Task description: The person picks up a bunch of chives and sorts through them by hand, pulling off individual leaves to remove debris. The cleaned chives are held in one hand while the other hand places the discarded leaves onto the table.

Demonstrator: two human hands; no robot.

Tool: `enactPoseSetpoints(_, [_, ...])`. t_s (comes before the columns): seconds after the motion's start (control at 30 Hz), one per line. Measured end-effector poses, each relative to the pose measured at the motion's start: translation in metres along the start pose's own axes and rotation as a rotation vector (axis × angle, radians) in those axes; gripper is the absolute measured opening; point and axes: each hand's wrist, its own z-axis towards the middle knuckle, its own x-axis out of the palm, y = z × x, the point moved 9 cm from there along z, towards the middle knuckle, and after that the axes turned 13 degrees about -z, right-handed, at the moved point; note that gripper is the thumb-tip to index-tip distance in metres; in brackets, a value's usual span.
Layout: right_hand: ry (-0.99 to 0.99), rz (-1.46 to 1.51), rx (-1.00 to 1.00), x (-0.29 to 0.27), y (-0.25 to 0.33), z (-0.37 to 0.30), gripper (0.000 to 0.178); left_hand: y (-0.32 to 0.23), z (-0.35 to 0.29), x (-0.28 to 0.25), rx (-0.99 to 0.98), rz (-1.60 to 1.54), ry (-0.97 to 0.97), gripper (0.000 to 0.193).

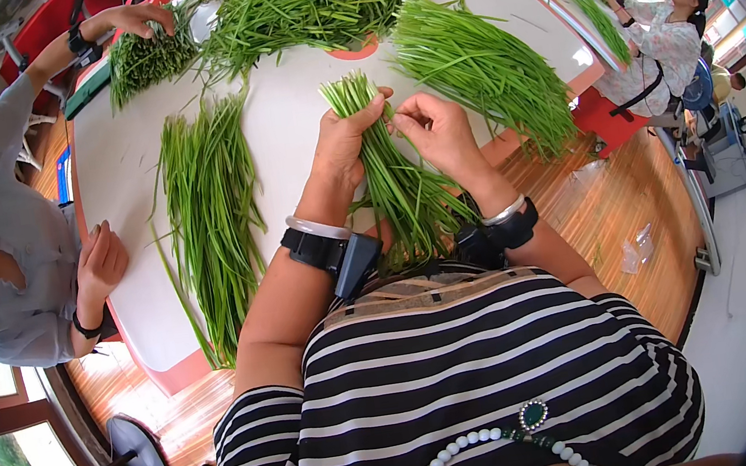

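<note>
My left hand (343, 142) is wrapped round a bunch of garlic chives (393, 173), just below its pale cut ends, which point away from me. The green leaves fan out down toward my waist. On the bunch's right side my right hand (438, 131) is closed in a pinch, close to my left fingertips. Whatever lies between those fingers is too small to make out. A loose row of garlic chives (213, 193) lies to the left of my arms, and a thick pile of garlic chives (479, 70) rests to the right.
A large heap of garlic chives (307, 4) covers the far side of the white table (279, 103). At the left, a co-worker's hand (143, 19) touches a bundle (141, 61); their other hand (100, 257) rests at the table edge. Another person (651, 41) handles greens at the far right.
</note>
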Motion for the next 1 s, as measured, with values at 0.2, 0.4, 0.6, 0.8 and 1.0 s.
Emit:
enactPoseSetpoints(0.2, [-0.067,-0.397,-0.160,-0.037,0.008,0.021,0.007,0.002,0.001,-0.005,-0.053,0.045,-0.008,0.013])
enactPoseSetpoints(0.4, [-0.232,-1.092,-0.331,-0.071,-0.005,0.049,0.008,0.006,0.001,0.001,-0.105,-0.090,0.032,0.015])
enactPoseSetpoints(0.6, [-0.262,-1.074,-0.318,-0.076,-0.005,0.048,0.005,0.006,0.003,-0.003,-0.116,-0.068,0.036,0.015])
enactPoseSetpoints(0.8, [-0.320,-0.675,-0.354,-0.066,0.026,0.031,0.008,0.008,0.004,-0.009,-0.101,-0.106,0.012,0.017])
enactPoseSetpoints(1.0, [0.024,0.241,0.082,-0.013,-0.018,0.020,0.011,0.007,0.004,-0.007,-0.071,-0.192,-0.017,0.025])
